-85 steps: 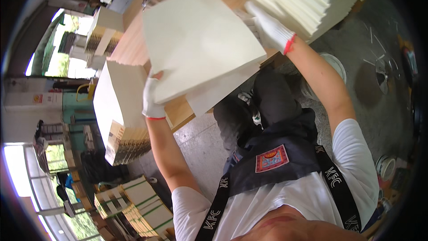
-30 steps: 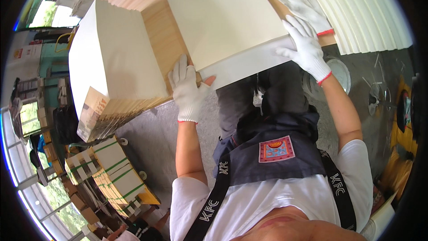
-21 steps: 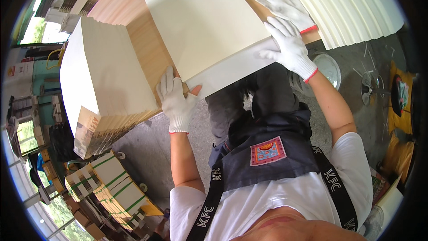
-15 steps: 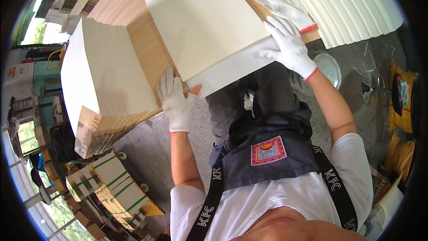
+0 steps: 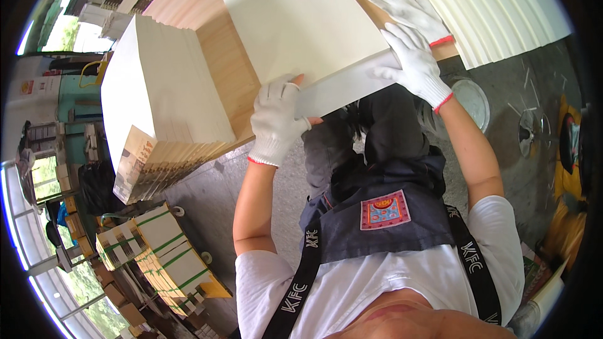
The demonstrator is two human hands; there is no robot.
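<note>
A cream sheet (image 5: pixel 308 25) lies uppermost on the wooden table, with a white front band (image 5: pixel 345 81) along its near edge; how many sheets lie beneath I cannot tell. Over its near left corner is my left hand (image 5: pixel 276 119), in a white glove with bare thumb and index tips. Its fingers curl above the corner, the thumb apart and lower, by the band. My right hand (image 5: pixel 411 66), gloved in white, rests open along the right edge, its thumb by the band. Just beyond it lies an empty white glove (image 5: pixel 408 9) with a red cuff.
A tall stack of white-edged printed sheets (image 5: pixel 169 81) stands at left on the table (image 5: pixel 217 44). Fanned cream sheets (image 5: pixel 483 12) fill the right side. Strapped bundles (image 5: pixel 166 245) stand on the floor at left; a round pale bucket (image 5: pixel 471 103) is at right.
My left hand has gone from lying flat beside the near left corner to curling over it, farther right. My right hand stays at the right edge. The whole view has shifted slightly.
</note>
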